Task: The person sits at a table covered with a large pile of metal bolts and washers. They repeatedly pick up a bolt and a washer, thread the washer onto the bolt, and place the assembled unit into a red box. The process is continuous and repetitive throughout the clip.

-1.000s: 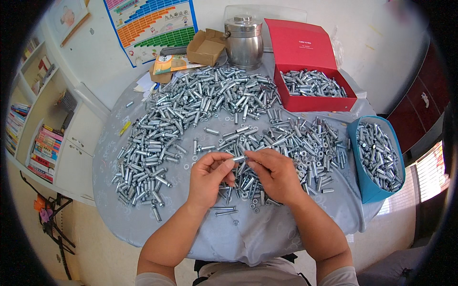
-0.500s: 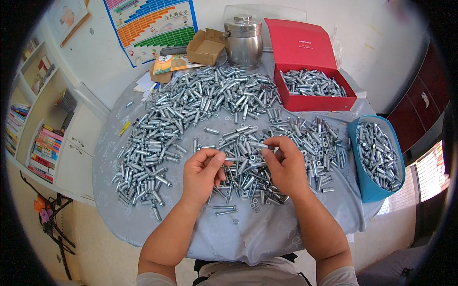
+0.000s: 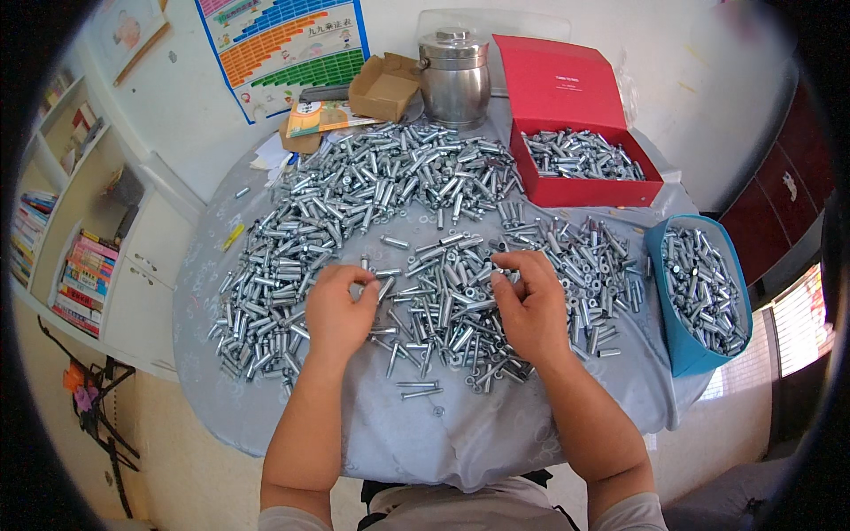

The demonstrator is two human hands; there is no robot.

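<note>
My left hand (image 3: 340,310) is over the inner edge of the left part of the heap, fingers curled in and thumb close to them. By its thumb tip is a metal bolt (image 3: 387,288); whether the fingers grip it I cannot tell. My right hand (image 3: 537,310) hovers at the right side of the middle pile, thumb and forefinger drawn together. What they pinch, if anything, is not clear. Around both hands lie silvery sleeve anchor bolts (image 3: 447,288), with loose nuts and washers among them. Two separate bolts (image 3: 420,394) rest near the table's front.
A long curved heap of sleeve anchors (image 3: 390,177) spreads across the grey tablecloth (image 3: 398,442). At the right stand a red box (image 3: 584,193) and a blue bin (image 3: 686,350), both filled with anchors. Behind are a steel pot (image 3: 454,84) and an open cardboard box (image 3: 382,88).
My left hand has moved left, away from the middle pile and from the right hand, with its fingers curling in. The right hand stays nearly in place; the sleeve at its fingertips no longer shows.
</note>
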